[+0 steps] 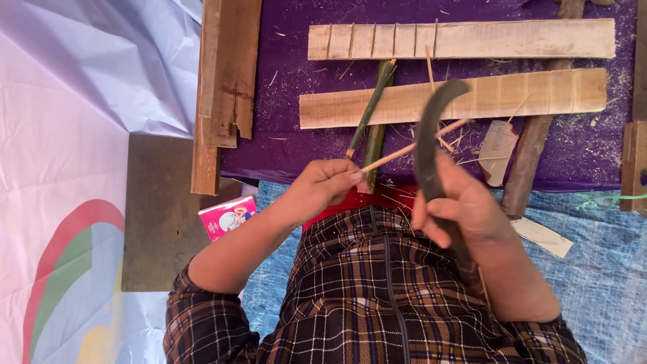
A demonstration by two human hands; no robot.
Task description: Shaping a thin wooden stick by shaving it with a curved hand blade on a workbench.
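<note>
Right hand (465, 202) has a full closed grip on the handle of a dark curved blade (431, 128), sickle-shaped, whose tip arcs up toward the middle of the frame. The left hand (327, 185) is pinched shut on the near end of a thin pale bamboo sliver (411, 147), thumb and fingertips clamped on it just left of centre. The sliver runs up and to the right, and it crosses the blade's inner edge right about where the curve starts, so blade and sliver look to be touching there.

Just behind the left hand, a couple of green bamboo splits (374, 114) lie on the purple table (283, 135), pointing up toward two pale wooden slats (465, 40) with saw cuts across them, lying across the top of the frame. Shavings and dust all over the cloth. Rough planks (226, 74) sit at the upper left, a small pink carton (228, 216) lies lower left by the elbow, and a plaid lap fills the bottom.

What I'd worry about: the left fingertips are not far from that edge, and the sliver is skinny. If it snaps or the blade skips along the grain, the edge could run toward the pinching fingers or down at the lap. Too steep an angle and the blade probably just cuts through the strip instead of shaving it.
</note>
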